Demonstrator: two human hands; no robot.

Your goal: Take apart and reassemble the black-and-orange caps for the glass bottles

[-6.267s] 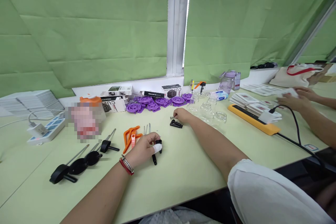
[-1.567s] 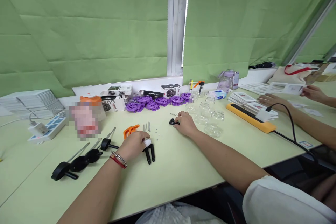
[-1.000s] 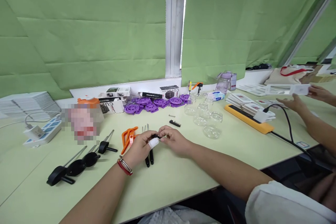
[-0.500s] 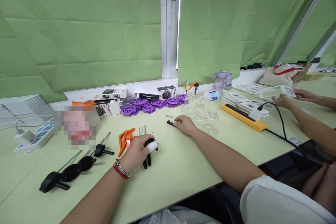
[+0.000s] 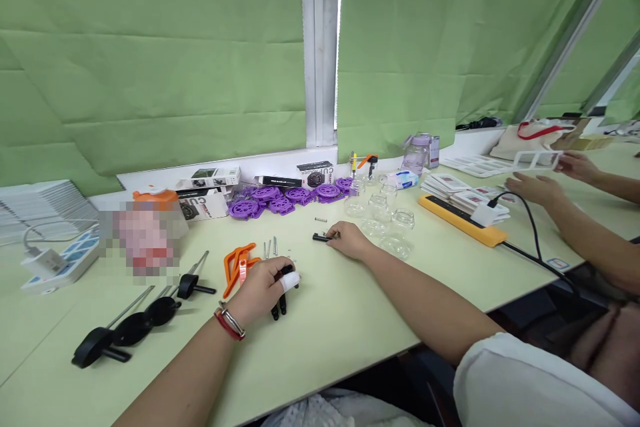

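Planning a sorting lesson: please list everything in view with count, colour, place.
Table: one, green, foreground
Wall covers: several, green, rear
Discs: many, purple, rear
Boxes: several, black-and-white, rear
Jars: several, clear, centre-right
Jug: one, purple, beyond jars
Power strips: two, white left, yellow right
Cards: many, white, right
Frames: several, white, far right
Bag: one, cream, far right
Stack: one, white, far left
Pixelated item: one, pink, left
Knobs: four, black, left
Brackets: several, orange, mid-left
Pins: several, silver, centre
Spring: at least one, silver, centre
Slim parts: two, black, centre
Co-worker's hands: two, far right
Left grip: one, white-wrapped thumb, holding black part
Right grip: one, at flat black piece
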